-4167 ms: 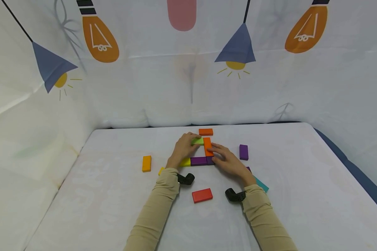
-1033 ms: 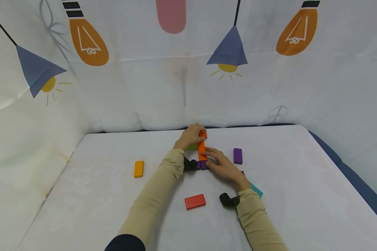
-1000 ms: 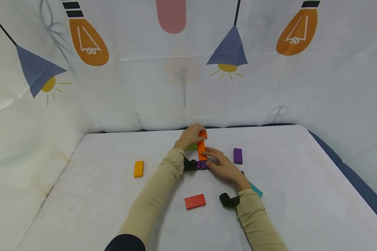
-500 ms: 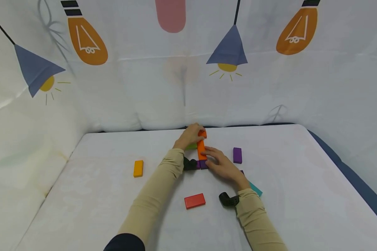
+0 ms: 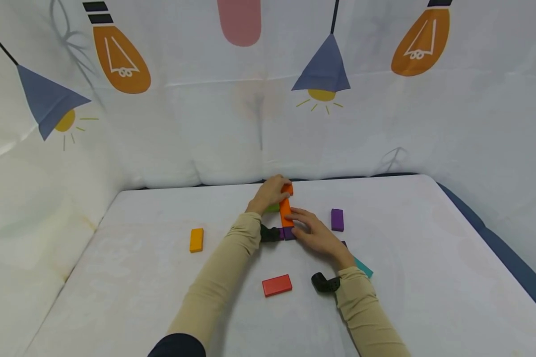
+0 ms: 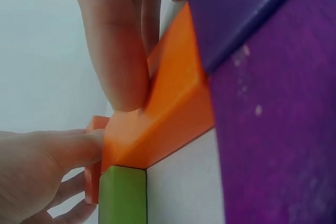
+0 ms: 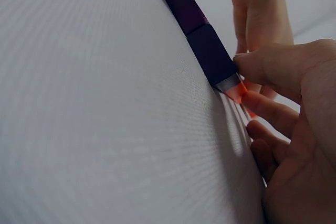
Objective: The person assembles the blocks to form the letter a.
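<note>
The table (image 5: 406, 277) is covered in a white cloth, and flat coloured blocks lie on it. An amber block (image 5: 196, 240) sits alone toward the left, well apart from the rest. A red block (image 5: 277, 285) lies nearest the front. In the middle an orange block (image 5: 286, 213) runs lengthwise, a green block (image 5: 272, 208) just beside it (mostly hidden) and a dark purple block (image 5: 288, 233) at its near end. A purple block (image 5: 337, 219) lies to the right, with a teal block (image 5: 363, 267) nearer the front.

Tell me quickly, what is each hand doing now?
Left hand: grips the far orange block.
Right hand: fingers rest on the long orange block.
</note>
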Tool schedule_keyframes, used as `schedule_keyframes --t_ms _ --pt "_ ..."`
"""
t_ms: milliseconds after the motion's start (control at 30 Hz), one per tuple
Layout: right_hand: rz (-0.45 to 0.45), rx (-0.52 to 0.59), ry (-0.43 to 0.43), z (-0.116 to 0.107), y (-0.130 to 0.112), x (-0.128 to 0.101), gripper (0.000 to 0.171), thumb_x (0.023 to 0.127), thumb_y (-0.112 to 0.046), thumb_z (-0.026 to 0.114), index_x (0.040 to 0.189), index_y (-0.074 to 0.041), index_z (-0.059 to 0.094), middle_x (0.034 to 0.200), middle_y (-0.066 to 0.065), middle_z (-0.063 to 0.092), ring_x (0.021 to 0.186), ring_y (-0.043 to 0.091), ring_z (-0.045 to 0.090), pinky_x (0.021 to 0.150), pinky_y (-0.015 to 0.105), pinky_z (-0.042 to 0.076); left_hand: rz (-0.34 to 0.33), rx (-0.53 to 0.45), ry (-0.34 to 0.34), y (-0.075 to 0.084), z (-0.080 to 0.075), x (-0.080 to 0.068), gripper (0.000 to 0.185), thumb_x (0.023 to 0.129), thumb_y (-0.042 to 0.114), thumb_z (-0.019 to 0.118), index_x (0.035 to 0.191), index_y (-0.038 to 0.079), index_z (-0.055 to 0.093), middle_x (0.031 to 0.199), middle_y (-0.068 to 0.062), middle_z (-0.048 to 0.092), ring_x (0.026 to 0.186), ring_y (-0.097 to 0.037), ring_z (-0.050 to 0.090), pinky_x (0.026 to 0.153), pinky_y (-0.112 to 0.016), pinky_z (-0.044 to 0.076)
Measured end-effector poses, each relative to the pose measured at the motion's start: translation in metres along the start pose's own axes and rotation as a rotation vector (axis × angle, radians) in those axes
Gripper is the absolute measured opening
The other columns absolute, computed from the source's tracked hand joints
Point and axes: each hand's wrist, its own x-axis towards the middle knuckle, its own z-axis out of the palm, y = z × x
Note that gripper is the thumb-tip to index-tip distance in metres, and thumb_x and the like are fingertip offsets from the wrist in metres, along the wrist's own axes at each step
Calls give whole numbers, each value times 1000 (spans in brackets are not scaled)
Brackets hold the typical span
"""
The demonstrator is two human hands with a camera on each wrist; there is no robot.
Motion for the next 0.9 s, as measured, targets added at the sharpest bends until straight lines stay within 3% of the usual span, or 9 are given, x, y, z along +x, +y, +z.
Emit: schedule_keyframes --t_ms 300,667,900 --pt "-4 -8 -6 -1 -1 2 38 90 -27 49 128 -21 47 145 -1 26 135 24 18 106 52 18 12 7 45 1 -4 -2 36 84 22 60 118 13 56 108 -4 54 93 -17 50 85 -29 43" --pt "-5 -17 4 0 -2 2 38 90 -27 49 128 -19 47 144 1 27 134 25 20 106 52 18 -27 0 67 1 -8 -6 37 83 22 60 119 14 55 112 -5 54 99 -21 50 84 -39 40" --pt "7 -6 -1 0 -2 1 38 90 -25 49 128 -19 46 145 1 27 135 25 19 106 52 18 -10 -2 108 -2 -8 -8 34 83 20 60 117 12 57 108 -6 53 94 -19 49 81 -33 43"
